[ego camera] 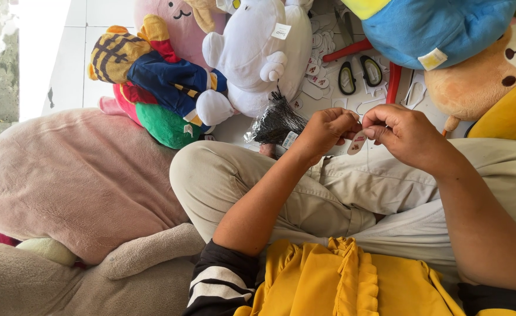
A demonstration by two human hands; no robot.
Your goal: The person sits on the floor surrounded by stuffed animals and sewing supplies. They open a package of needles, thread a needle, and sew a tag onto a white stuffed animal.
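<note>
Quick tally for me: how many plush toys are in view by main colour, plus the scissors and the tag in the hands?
Pink plush: 2 (large one, one at top)
White plush: 1
Blue plush: 2 (striped-head one, round one)
Tan bear plush: 1
Scissors: 1
Oval paper tag, pinched between left hand and right hand: 1
Total: 8
</note>
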